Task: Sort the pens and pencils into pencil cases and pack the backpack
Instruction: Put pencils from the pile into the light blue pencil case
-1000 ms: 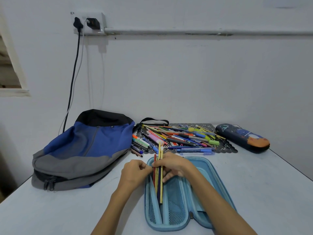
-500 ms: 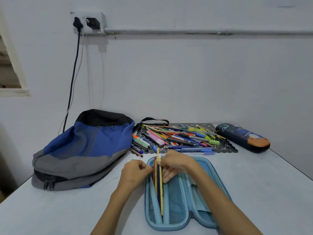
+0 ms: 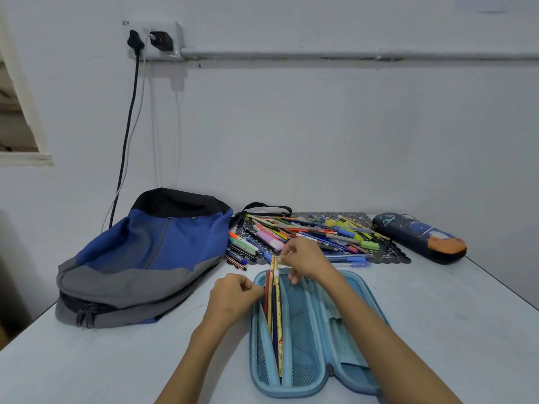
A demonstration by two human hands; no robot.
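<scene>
Blue mesh lines the open pencil case [image 3: 291,393], which lies flat on the table [image 3: 466,316] right in front of the person. Several pencils [image 3: 278,322] sit in its left half, their tops poking out past the far rim. The right hand [image 3: 303,259] pinches those tops. The left hand [image 3: 233,295] is curled tight at the case's left edge, apparently gripping it. To seat them well, slide the pencils toward the near end until the tops clear the rim, steadying the case throughout. Loose pens [image 3: 306,234] lie heaped just beyond, and the backpack [image 3: 140,258] lies to the left.
</scene>
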